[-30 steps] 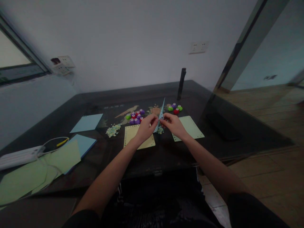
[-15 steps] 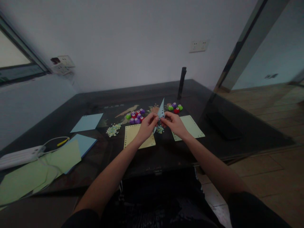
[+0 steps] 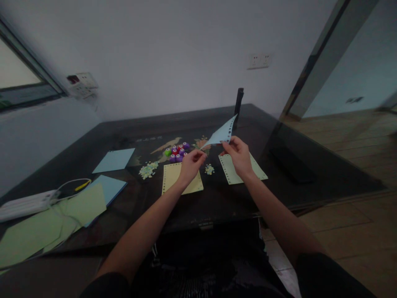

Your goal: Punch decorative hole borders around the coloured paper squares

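A light blue sheet of paper is held up above the table, tilted, with a row of punched holes along its right edge. My right hand pinches its lower right part near the holes. My left hand is closed at the sheet's lower left corner. Under my left hand lies a yellow sheet with holes along its edges. A pale green sheet, also with edge holes, is partly hidden by my right hand. Behind my left hand sit several small purple, red and green pieces with white tops.
Small paper bits lie in a larger pile and a smaller pile. Leftward are a blue sheet, green sheets and a white power strip. A black upright object and a dark flat object are rightward.
My right hand has moved right and slightly up, swinging the blue sheet's holed edge rightward and opening its face. It now hides the small pieces on the right. My left hand has barely moved.
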The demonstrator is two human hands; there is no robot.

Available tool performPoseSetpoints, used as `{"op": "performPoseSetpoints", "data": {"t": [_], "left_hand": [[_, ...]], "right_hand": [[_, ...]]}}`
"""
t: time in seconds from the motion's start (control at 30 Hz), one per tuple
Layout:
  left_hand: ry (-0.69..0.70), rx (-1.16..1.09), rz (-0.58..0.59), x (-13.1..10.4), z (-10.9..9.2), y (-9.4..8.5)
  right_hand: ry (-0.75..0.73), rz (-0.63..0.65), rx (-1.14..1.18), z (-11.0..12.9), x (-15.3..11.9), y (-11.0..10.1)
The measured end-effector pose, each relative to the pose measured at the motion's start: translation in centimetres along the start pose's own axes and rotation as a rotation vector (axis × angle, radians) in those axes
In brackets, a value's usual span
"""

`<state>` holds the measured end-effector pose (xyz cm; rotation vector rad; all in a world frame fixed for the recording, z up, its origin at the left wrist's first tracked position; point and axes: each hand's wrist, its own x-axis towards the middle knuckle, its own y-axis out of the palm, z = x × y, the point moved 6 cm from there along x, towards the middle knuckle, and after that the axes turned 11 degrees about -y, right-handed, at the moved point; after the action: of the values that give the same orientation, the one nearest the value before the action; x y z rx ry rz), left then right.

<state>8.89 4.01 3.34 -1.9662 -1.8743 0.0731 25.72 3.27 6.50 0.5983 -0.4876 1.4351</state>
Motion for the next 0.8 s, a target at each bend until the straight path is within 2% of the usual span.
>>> {"op": "performPoseSetpoints", "data": {"t": [0.13, 0.23, 0.43, 0.67, 0.8], "left_hand": [[0.034, 0.337, 0.172, -0.3, 2.2, 2.1], [0.051, 0.49, 0.22, -0.6, 3.2, 2.8], [0.045, 0.496, 0.217, -0.6, 2.9, 2.6], [0.104, 0.572, 0.214, -0.8, 2.5, 2.8], [0.122, 0.505, 0.189, -0.6, 2.0, 2.6]], "right_hand": [[0.002, -0.002, 0.008, 0.0, 0.0, -0.1], [0.02, 0.015, 0.007, 0.0, -0.1, 0.1], [0.013, 0.041, 0.008, 0.2, -0.1, 0.5], [0.01, 0.052, -0.002, 0.3, -0.2, 0.6], [0.024, 0.047, 0.022, 0.4, -0.2, 0.6]]}}
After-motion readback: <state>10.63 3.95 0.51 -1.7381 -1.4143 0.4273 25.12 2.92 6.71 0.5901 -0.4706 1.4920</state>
